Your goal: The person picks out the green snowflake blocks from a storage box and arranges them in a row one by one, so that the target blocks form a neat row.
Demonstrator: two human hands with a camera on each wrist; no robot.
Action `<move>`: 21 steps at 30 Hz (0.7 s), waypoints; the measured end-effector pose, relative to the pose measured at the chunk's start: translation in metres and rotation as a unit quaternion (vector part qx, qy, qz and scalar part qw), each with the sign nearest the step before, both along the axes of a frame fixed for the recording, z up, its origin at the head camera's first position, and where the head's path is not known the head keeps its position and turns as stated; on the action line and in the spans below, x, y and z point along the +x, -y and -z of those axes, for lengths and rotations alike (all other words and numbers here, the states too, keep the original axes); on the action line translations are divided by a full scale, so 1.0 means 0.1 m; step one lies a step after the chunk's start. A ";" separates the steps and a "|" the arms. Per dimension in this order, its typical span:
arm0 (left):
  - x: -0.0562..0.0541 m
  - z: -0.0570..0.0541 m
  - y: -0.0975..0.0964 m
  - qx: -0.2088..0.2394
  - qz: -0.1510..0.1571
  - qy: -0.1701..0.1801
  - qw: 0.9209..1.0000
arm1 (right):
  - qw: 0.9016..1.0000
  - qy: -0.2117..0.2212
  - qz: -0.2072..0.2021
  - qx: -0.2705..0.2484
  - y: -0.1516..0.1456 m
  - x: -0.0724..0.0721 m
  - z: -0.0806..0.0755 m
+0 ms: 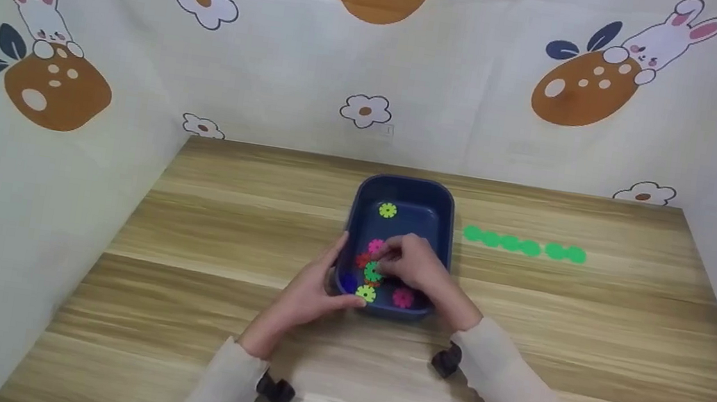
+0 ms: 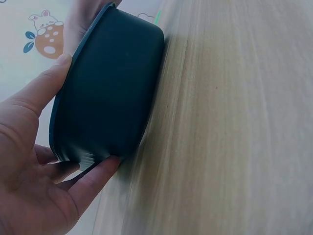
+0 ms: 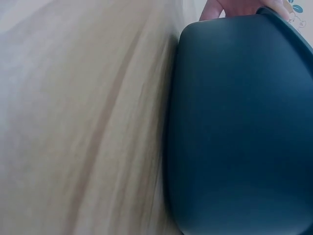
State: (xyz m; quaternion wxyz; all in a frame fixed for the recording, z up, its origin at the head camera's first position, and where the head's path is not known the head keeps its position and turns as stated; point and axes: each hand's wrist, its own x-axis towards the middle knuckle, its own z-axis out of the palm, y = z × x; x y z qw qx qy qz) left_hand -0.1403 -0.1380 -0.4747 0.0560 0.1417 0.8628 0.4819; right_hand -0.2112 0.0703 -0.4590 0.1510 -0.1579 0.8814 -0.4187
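Observation:
A dark blue plastic basin (image 1: 407, 190) stands on the table, with several small flower-shaped plastic discs inside. My left hand (image 1: 311, 289) holds its near left corner. In the left wrist view the thumb lies on the rim and the other fingers rest against the basin wall (image 2: 110, 83). Reaching over the right side, my right hand (image 1: 416, 262) is inside the basin, its fingertips pinching a green flower disc (image 1: 372, 272). Around that disc lie a pink one (image 1: 375, 246), a red one (image 1: 363, 260) and a yellow one (image 1: 366, 293). The right wrist view hides the right fingers.
Right of the basin, several green discs (image 1: 510, 243) lie in a row, with a short gap before a green pair (image 1: 565, 253). Another yellow disc (image 1: 387, 210) is at the basin's far end. A printed cloth (image 1: 279, 64) hangs behind the wooden table (image 1: 244, 213).

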 end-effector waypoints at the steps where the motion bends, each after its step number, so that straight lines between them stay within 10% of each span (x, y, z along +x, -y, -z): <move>1: 0.00 0.00 0.00 -0.001 0.000 0.001 1.000 | 1.000 -0.002 -0.001 -0.005 0.00 0.00 0.00; 21: 0.01 0.02 0.01 0.004 -0.005 0.008 1.000 | 0.992 -0.049 0.033 -0.115 -0.09 0.01 -0.14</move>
